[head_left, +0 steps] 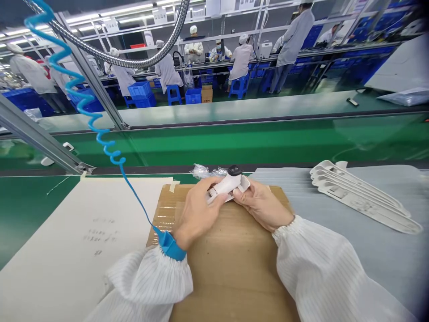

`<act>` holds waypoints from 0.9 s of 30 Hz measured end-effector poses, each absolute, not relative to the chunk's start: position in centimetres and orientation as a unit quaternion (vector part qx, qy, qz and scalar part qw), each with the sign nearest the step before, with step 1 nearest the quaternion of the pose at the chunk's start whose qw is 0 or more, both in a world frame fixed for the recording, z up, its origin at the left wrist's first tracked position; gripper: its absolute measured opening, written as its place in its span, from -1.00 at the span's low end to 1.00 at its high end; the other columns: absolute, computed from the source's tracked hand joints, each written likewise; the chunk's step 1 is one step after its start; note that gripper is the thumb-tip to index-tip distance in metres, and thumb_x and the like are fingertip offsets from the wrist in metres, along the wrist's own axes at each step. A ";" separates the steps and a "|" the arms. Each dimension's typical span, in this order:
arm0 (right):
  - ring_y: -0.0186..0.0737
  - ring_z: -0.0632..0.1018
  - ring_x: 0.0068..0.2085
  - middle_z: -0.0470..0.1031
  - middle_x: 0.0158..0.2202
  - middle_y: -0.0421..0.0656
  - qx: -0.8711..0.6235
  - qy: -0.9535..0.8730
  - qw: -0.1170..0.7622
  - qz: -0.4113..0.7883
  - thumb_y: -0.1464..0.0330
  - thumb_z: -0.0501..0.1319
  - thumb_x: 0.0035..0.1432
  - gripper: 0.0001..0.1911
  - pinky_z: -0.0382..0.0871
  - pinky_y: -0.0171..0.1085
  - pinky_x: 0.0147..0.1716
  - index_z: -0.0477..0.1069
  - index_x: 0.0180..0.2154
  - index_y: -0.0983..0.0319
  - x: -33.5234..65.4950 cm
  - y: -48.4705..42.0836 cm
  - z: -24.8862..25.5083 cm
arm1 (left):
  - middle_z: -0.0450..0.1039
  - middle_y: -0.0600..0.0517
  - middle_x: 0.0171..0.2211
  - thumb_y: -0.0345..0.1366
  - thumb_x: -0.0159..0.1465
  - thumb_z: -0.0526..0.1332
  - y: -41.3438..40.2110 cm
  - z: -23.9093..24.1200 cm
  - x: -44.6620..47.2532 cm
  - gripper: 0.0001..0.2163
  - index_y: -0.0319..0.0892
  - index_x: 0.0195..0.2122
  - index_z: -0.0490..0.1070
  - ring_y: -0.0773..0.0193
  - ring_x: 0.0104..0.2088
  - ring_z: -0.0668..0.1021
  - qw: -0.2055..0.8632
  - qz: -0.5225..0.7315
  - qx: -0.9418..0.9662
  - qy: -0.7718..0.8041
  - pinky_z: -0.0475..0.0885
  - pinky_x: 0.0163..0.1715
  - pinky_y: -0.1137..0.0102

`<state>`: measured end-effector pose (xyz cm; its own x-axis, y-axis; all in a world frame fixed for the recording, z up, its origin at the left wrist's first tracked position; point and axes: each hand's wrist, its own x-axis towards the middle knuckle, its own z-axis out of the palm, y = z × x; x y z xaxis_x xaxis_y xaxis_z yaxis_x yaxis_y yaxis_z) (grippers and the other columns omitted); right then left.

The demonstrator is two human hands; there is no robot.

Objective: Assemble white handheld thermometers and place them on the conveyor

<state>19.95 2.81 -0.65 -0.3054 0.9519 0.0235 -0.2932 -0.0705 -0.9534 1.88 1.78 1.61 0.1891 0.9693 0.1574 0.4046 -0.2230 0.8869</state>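
Both hands hold a small white plastic part (228, 185) above a brown cardboard sheet (231, 268). My left hand (197, 212) grips the part's near end, fingers curled round it; a blue wrist strap (170, 245) with a coiled blue cord (80, 96) sits on that wrist. My right hand (259, 203) pinches the part's right end. A small black piece (234, 170) sits at the part's far tip. Crinkled clear plastic wrap (206, 171) lies just behind my hands.
A stack of long white plastic parts (362, 197) lies on grey foam (385, 250) at the right. A white paper sheet (77, 232) covers the bench at the left. A green conveyor belt (234, 143) runs behind. Several white-coated workers sit at far benches.
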 end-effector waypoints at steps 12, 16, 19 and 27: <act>-0.02 0.48 0.17 0.53 0.10 -0.11 -0.339 -0.474 0.488 0.650 0.14 0.48 0.01 -0.48 0.26 -0.03 0.25 0.51 0.01 0.07 20.1 2.6 0.2 | 0.58 0.04 -0.15 -0.30 0.28 0.27 1.7 1.6 1.8 -0.84 -0.07 -0.12 0.51 0.15 -0.19 0.55 0.336 0.378 0.694 0.513 0.36 -0.17 0.31; 0.00 0.51 0.14 0.56 0.07 -0.08 -0.340 -0.491 0.495 0.631 0.10 0.44 0.05 -0.51 0.27 0.00 0.23 0.52 0.01 0.11 20.1 3.0 -0.3 | 0.58 0.07 -0.16 -0.29 0.28 0.27 1.8 1.5 1.7 -0.83 -0.06 -0.09 0.50 0.18 -0.19 0.56 0.362 0.393 0.681 0.500 0.38 -0.15 0.32; 0.00 0.54 0.09 0.59 0.03 -0.09 -0.360 -0.499 0.502 0.608 0.09 0.43 0.07 -0.52 0.29 0.00 0.21 0.52 -0.01 0.13 20.4 3.3 -0.9 | 0.57 0.07 -0.14 -0.28 0.28 0.28 1.8 1.6 1.7 -0.81 -0.06 -0.08 0.50 0.19 -0.16 0.56 0.371 0.404 0.676 0.492 0.39 -0.13 0.32; 0.02 0.55 0.10 0.59 0.04 -0.10 -0.371 -0.492 0.503 0.606 0.00 0.42 0.03 -0.46 0.32 -0.02 0.20 0.53 0.00 0.10 20.3 3.1 -0.5 | 0.55 0.00 -0.05 -0.27 0.28 0.30 2.0 1.5 1.7 -0.79 -0.11 -0.06 0.48 0.16 -0.04 0.56 0.452 0.426 0.644 0.447 0.41 0.02 0.28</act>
